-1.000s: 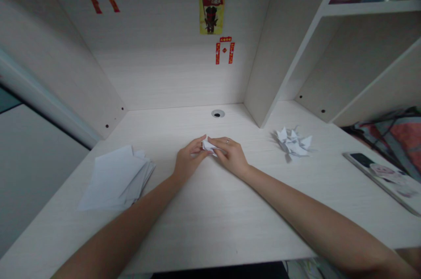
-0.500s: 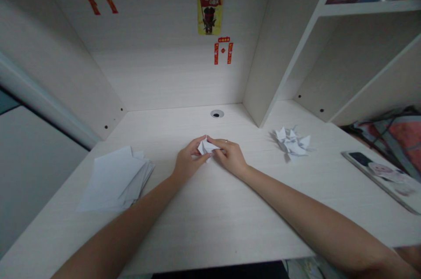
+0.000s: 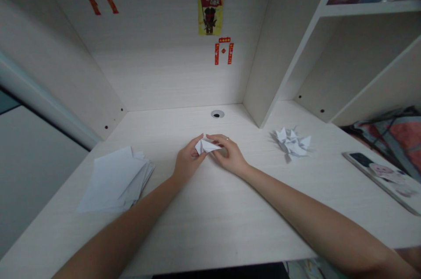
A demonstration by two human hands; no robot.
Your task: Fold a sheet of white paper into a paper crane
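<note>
Both hands pinch one folded paper (image 3: 205,146) mid-desk, left hand (image 3: 188,162) and right hand (image 3: 230,156) gripping opposite sides. The poster (image 3: 211,7) above has unreadable writing. Bare desk (image 3: 213,213) lies open nearer the person; a paper stack (image 3: 115,180) sits well left.

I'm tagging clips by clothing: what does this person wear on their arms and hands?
No sleeves, gloves, watch or bracelet show as far up as the view reaches. The left hand wears nothing; the right hand has a thin ring on one finger.

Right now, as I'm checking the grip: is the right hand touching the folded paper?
Touching. The head view shows the right hand pinching the folded paper at its right tip, no gap; the left hand holds its other end.
</note>
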